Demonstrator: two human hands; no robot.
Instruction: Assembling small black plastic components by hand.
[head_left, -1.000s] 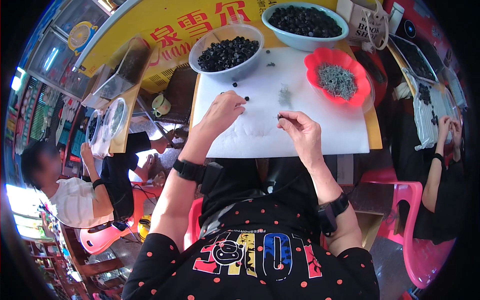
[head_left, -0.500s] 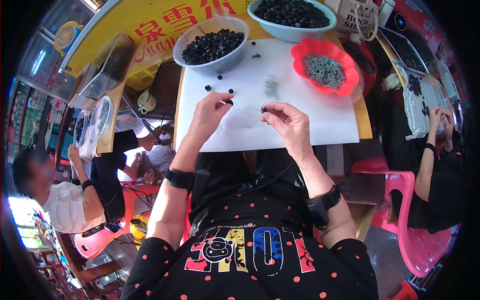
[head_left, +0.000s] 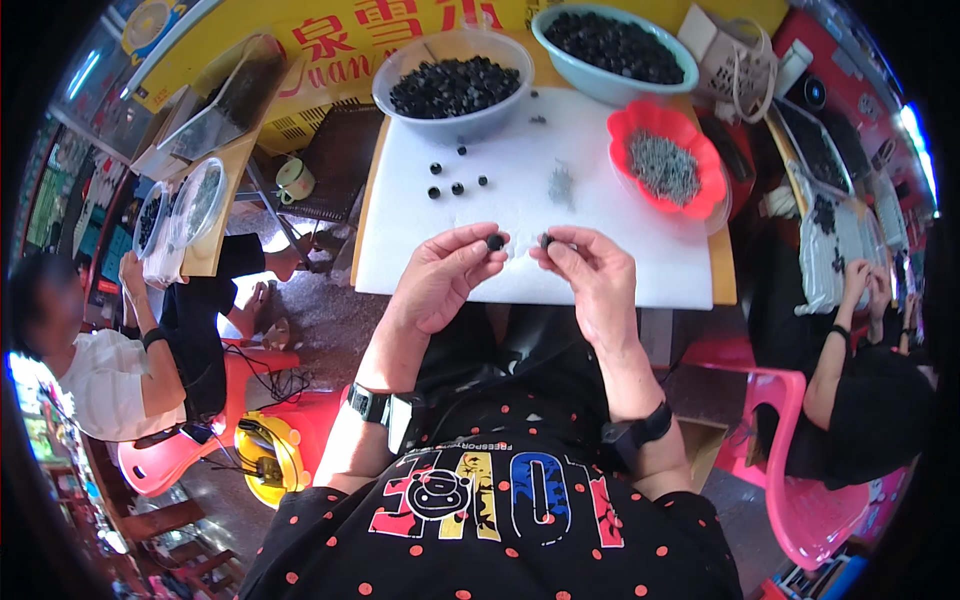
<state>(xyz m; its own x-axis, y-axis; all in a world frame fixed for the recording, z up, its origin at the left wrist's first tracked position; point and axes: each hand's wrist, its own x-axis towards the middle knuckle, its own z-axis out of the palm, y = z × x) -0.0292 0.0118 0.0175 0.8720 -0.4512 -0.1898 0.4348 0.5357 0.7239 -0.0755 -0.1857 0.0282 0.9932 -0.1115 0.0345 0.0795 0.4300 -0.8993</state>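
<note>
Both my hands are above the near part of the white foam sheet [head_left: 640, 270], with the fingertips facing each other a short way apart. Thumb and fingers of my left hand [head_left: 440, 280] pinch a small round black cap [head_left: 495, 242]. In a similar pinch, my right hand [head_left: 597, 275] grips a small black piece [head_left: 546, 241], mostly covered by the fingers. Several loose black caps [head_left: 457, 189] lie on the sheet beyond my left hand. A small heap of thin greyish pieces [head_left: 561, 184] rests farther off, in the middle.
A clear bowl [head_left: 455, 128] and a pale blue basin [head_left: 610, 88], both full of black caps, stand at the far edge. To their right, a red flower-shaped dish [head_left: 620, 150] holds grey screw-like pieces. People sit working at left and right. A pink chair [head_left: 790, 480] is at right.
My left hand has moved nearer and to the right, away from the loose caps, bringing a black cap close to my right hand. The whole view has shifted slightly.
</note>
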